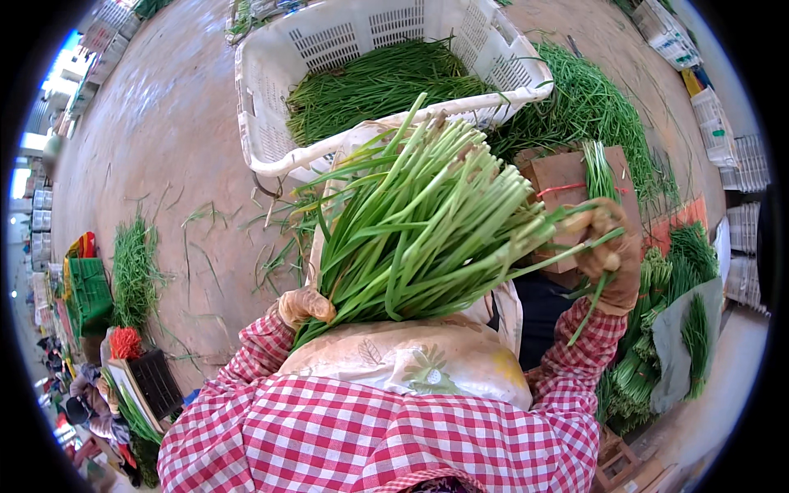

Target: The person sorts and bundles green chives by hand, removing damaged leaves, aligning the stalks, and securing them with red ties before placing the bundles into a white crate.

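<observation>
A big bunch of Chinese chives (427, 222) lies across my lap, its pale stem ends fanned up and to the right. My left hand (306, 306), in a soiled tan glove, is closed round the leafy end at the lower left. On the right, my gloved right hand (612, 255) has its fingers curled on a few loose chive stalks, one dangling below it; the fingers are slightly blurred. Under the bunch, a pale leaf-patterned apron (403, 357) covers my lap. Just beyond the right hand, a small bunch of chives (598, 171) rests on a brown box (567, 174) with red string.
Ahead stands a white slotted crate (288, 45) with chives inside. A loose green heap (575, 94) lies to its right. Tied bundles (645, 353) are stacked at right. Leftward are scattered chives (133, 271), a green crate (89, 296), red ties (125, 343) and another person (94, 398).
</observation>
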Available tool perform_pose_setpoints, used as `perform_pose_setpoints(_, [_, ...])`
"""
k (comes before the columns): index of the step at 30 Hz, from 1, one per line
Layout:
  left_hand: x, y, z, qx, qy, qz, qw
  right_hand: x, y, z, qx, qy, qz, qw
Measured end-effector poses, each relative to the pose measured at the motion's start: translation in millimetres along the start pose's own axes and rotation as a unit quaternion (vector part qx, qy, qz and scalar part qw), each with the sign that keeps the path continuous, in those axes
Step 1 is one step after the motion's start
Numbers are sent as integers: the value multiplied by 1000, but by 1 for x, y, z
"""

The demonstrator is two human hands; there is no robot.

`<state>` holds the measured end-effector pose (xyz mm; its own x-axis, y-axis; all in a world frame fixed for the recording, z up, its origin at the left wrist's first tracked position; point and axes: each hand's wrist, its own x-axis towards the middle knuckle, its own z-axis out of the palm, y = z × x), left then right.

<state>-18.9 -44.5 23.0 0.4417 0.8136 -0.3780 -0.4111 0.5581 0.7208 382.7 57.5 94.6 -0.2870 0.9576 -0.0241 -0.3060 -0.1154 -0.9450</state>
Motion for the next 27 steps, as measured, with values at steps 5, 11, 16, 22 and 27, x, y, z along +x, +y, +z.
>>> perform_pose_setpoints(5, [12, 9, 10, 14, 0, 12, 1000, -5, -31, -55, 320, -53, -129, 937])
perform_pose_setpoints(11, [29, 15, 21, 40, 12, 28, 999, 9, 17, 86, -265, 51, -144, 952])
perform_pose_setpoints(16, [26, 21, 37, 82, -18, 37, 996, 16, 56, 115, -529, 69, -128, 836])
perform_pose_setpoints(22, [21, 19, 42, 328, -69, 88, 938, 22, 55, 115, -521, 79, -159, 835])
perform_pose_setpoints(27, [19, 12, 35, 357, -62, 68, 930, 48, 58, 81, -616, 152, -300, 712])
